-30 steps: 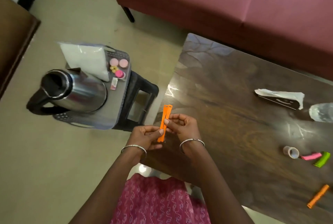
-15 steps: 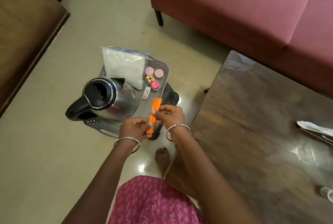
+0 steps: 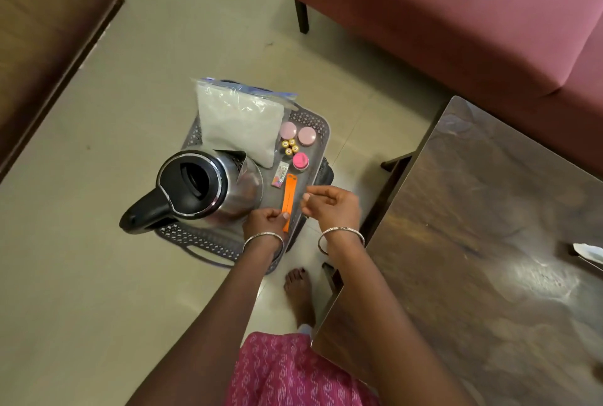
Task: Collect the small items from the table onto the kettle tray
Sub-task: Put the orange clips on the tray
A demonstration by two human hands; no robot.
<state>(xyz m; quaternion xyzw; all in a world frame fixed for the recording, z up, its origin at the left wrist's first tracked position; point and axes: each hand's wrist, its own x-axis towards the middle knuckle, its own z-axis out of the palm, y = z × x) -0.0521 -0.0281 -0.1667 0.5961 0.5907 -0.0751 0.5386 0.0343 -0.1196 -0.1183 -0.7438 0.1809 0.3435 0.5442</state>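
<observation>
Head view: orange strip (image 3: 288,201) over the kettle tray (image 3: 313,121), near end pinched by the left hand (image 3: 266,221).
Strip's long axis points away from the person, with the far end beside the small sachet (image 3: 280,174), right of the kettle (image 3: 208,183). Right hand (image 3: 332,206) is just beside it, fingers loosely curled, holding nothing. Left hand is the nearer one for set-down. Can't tell if the strip touches the tray yet.
</observation>
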